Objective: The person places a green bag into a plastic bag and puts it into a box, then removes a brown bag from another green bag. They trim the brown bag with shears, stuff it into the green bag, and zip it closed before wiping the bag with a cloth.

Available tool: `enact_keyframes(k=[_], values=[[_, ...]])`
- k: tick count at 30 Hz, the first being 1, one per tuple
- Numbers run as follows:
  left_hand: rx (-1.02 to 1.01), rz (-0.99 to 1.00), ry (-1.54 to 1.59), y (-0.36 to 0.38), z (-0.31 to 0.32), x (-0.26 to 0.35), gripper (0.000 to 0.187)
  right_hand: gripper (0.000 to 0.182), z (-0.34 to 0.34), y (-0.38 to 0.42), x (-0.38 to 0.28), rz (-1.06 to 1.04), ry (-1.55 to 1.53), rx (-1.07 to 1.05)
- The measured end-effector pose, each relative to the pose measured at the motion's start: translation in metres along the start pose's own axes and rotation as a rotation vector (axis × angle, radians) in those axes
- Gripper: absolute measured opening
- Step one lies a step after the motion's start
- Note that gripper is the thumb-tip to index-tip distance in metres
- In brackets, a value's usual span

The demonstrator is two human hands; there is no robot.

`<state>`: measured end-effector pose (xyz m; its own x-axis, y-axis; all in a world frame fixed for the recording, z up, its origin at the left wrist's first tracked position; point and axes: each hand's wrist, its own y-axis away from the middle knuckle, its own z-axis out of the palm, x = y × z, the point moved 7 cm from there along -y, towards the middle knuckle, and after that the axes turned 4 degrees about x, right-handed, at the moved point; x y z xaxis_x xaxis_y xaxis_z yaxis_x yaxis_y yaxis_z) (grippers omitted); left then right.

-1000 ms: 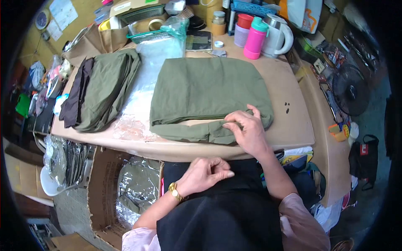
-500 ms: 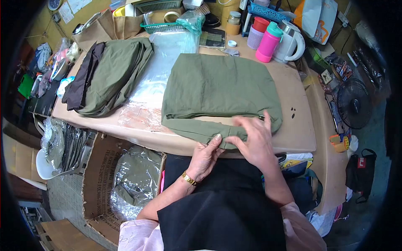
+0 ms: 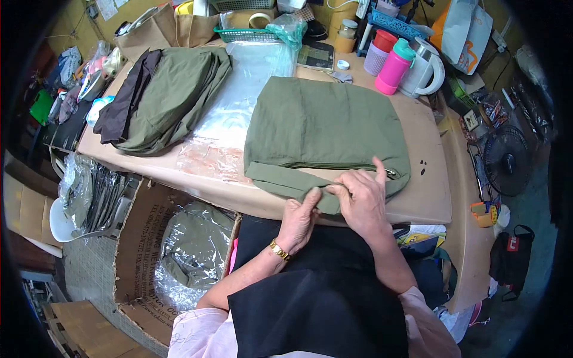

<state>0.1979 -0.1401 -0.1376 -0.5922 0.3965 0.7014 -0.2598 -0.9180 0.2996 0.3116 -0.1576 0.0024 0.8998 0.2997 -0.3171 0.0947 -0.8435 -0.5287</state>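
An olive-green fabric bag [image 3: 328,122] lies flat on the table in front of me, a zipper [image 3: 334,166] running across its near side. Along its near edge a wide strap [image 3: 277,178] of the same cloth reaches toward the table's front. My left hand [image 3: 300,219] pinches this strap from below, thumb on top. Close to its right, my right hand [image 3: 364,200] grips the strap too between thumb and fingers, with one finger raised near the zipper pull.
More folded olive bags [image 3: 170,95] with dark cloth lie at the left beside clear plastic sleeves [image 3: 248,89]. A pink bottle [image 3: 394,68] and a kettle [image 3: 421,70] stand at the back right. Below the left edge, a cardboard box [image 3: 134,256] holds plastic-wrapped olive goods.
My right hand has lowered and its fingers have closed onto the strap. My left hand keeps its pinch. The whole view has shifted slightly.
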Motion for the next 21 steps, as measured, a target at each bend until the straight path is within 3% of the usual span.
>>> enact_keyframes(k=[3, 6, 8, 14, 17, 18, 21], values=[[-0.024, -0.015, 0.329, -0.007, -0.017, 0.004, 0.011, 0.010, -0.013, -0.004, 0.016, 0.055, 0.022, -0.011], [0.026, -0.039, 0.245, -0.005, -0.018, 0.012, 0.010, 0.012, -0.010, -0.005, 0.013, 0.099, 0.111, -0.020], [-0.012, -0.024, 0.226, -0.001, -0.008, 0.011, 0.011, 0.016, -0.012, -0.011, -0.012, 0.030, 0.134, 0.126], [-0.160, -0.029, 0.129, 0.002, -0.015, 0.007, 0.014, 0.013, 0.001, -0.010, 0.003, 0.017, -0.075, 0.121], [-0.182, -0.016, 0.263, 0.006, -0.014, 0.019, 0.016, 0.013, 0.001, -0.003, 0.015, 0.140, -0.076, -0.231], [-0.149, -0.032, 0.340, 0.008, -0.015, 0.021, 0.017, 0.013, 0.000, -0.005, 0.010, 0.140, -0.077, -0.233], [-0.148, -0.024, 0.277, 0.001, -0.023, 0.007, 0.019, 0.015, -0.006, -0.018, -0.016, 0.041, -0.120, -0.017]])
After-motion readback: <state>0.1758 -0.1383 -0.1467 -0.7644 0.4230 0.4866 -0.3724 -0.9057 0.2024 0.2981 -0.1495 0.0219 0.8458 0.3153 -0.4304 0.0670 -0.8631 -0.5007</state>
